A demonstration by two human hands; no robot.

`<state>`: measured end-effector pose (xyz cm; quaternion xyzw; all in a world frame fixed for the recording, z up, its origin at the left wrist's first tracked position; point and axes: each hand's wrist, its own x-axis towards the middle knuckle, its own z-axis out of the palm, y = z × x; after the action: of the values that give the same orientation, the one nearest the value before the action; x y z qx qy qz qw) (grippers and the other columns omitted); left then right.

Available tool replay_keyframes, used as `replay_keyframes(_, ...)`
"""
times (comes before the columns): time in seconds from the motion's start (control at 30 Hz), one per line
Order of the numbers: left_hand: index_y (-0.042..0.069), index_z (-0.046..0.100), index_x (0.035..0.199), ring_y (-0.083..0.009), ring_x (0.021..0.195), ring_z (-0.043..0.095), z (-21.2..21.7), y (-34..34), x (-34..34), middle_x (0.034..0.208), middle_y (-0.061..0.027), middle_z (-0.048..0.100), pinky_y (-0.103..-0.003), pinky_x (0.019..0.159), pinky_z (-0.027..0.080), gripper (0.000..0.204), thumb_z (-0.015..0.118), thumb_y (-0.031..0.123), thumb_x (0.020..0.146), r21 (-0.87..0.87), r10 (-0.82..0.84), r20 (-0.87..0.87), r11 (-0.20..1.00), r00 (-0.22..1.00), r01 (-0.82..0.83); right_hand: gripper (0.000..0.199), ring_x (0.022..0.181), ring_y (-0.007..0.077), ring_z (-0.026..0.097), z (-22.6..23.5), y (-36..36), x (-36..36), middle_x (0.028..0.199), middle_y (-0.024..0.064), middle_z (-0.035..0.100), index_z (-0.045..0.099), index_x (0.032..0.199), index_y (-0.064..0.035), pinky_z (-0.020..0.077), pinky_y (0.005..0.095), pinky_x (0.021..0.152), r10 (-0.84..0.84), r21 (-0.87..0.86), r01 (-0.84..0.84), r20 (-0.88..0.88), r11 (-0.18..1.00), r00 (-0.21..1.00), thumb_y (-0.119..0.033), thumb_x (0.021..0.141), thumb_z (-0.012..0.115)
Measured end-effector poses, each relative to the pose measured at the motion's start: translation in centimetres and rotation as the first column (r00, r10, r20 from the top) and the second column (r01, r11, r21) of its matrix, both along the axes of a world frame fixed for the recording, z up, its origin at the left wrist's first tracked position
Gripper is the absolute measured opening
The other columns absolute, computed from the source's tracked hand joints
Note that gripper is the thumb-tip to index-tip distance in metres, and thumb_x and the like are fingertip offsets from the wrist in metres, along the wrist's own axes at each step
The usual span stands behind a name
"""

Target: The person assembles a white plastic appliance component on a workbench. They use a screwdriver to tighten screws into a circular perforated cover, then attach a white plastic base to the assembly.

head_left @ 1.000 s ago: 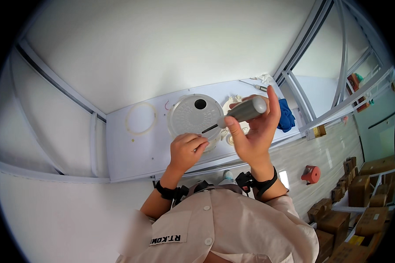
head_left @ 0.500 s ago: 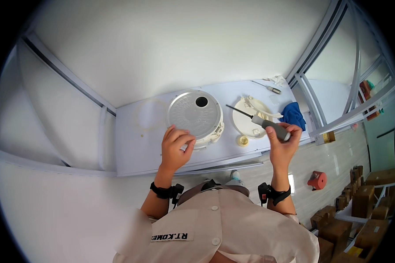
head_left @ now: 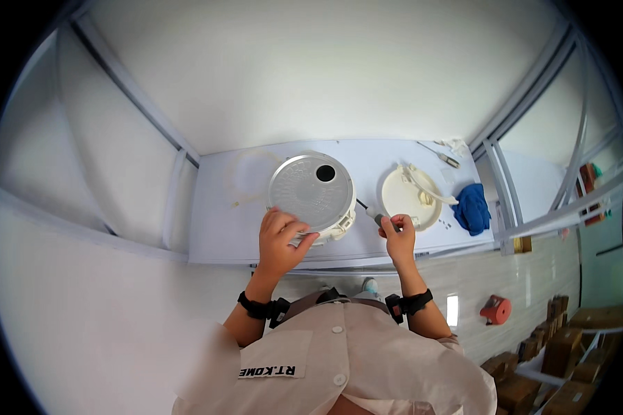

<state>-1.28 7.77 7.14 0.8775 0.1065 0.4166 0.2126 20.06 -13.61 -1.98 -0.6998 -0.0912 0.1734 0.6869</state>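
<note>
A round off-white housing [head_left: 345,226] with a grey disc-shaped top [head_left: 301,190] and a black circle sits on the table. Fingers spread, my left hand [head_left: 282,238] rests on the near-left rim of this housing. My right hand [head_left: 399,240] is closed around the grey handle of a screwdriver [head_left: 372,213]. Its dark shaft points up and left, close to the housing's right side; whether the tip touches cannot be made out. Just right of the screwdriver lies a round cream cover [head_left: 394,195] with a curved strip [head_left: 432,191] across it.
A second screwdriver [head_left: 448,160] lies at the back right, near a blue cloth [head_left: 471,209]. Small dark bits [head_left: 444,223] are beside the cover. A pale ring [head_left: 237,173] lies at the left. The table's front edge [head_left: 221,263] runs before me; a red stool [head_left: 495,310] stands below.
My right hand has moved left, bringing the screwdriver from above the cream cover to the housing's right side. My left hand has settled onto the rim. The view has shifted slightly.
</note>
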Motion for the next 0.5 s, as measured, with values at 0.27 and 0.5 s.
replay_keyframes(0.27, 0.009, 0.074, 0.092, -0.028, 0.089, 0.064, 4.2, -1.4, -0.2, 0.091, -0.0056, 0.064, -0.047, 0.093, 0.054, 0.021, 0.083, 0.009, 0.073, 0.033, -0.114, 0.01, 0.993, 0.993, 0.113, 0.038, 0.071, 0.0203, 0.074, 1.1, 1.9, -1.4, 0.095, 0.0139, 0.066, 0.057, 0.118, 0.0057, 0.06, 0.0291, 0.062, 0.182, -0.086, -0.194, -0.133, 0.977, 0.974, -0.02, 0.097, 0.077)
replay_keyframes(0.5, 0.007, 0.074, 0.105, -0.0265, 0.083, 0.067, 3.8, -5.5, 3.4, 0.097, -0.0081, 0.067, -0.037, 0.071, 0.056, 0.026, 0.082, 0.014, 0.081, -0.311, -0.583, -0.146, 0.794, 0.799, 0.523, 0.059, 0.073, 0.017, 0.071, -0.4, 1.9, -1.5, 0.091, 0.0158, 0.073, 0.059, 0.134, 0.0111, 0.0553, 0.03, 0.063, 0.382, -0.259, -0.403, -0.131, 0.878, 0.915, -0.037, 0.101, 0.069)
